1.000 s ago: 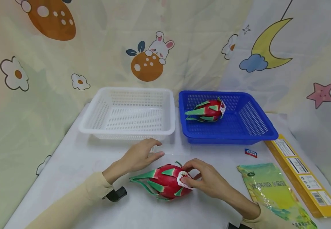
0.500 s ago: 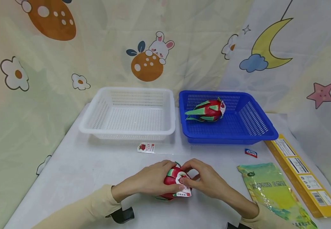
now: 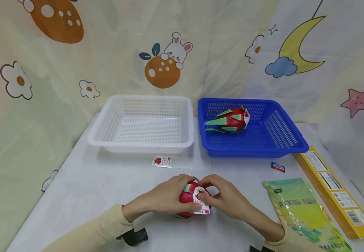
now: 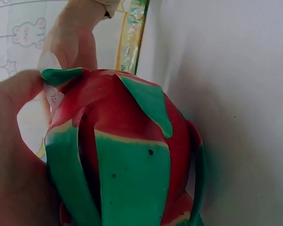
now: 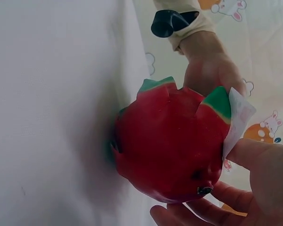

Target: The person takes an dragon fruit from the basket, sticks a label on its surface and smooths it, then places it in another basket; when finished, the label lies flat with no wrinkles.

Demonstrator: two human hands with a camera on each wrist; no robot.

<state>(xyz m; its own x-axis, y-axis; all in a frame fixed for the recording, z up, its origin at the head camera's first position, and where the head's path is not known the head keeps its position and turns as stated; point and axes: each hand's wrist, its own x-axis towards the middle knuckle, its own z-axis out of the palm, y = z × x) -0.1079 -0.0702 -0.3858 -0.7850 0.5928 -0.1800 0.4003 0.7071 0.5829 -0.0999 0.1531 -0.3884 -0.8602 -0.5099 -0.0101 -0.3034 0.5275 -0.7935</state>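
A red dragon fruit (image 3: 186,198) with green scales lies on the white table in front of me. My left hand (image 3: 166,196) holds it from the left, covering its leafy end in the head view. From the right, my right hand (image 3: 230,198) keeps its thumb on a white sticker (image 3: 205,208) on the fruit. In the right wrist view the sticker (image 5: 238,121) stands partly off the red skin, and the other fingers of that hand curve at the rounded end. Long green scales (image 4: 134,181) fill the left wrist view.
Behind are a white basket (image 3: 141,144) and a blue basket (image 3: 254,151) holding another labelled dragon fruit (image 3: 232,120). A sticker strip (image 3: 161,161) lies before the white basket. At right are a green-yellow packet (image 3: 301,206), a yellow box (image 3: 336,190) and a small red-blue label (image 3: 278,167).
My left hand has come from near the sticker strip down and right onto the dragon fruit, uncovering the strip. The right hand stays at the sticker on the fruit.
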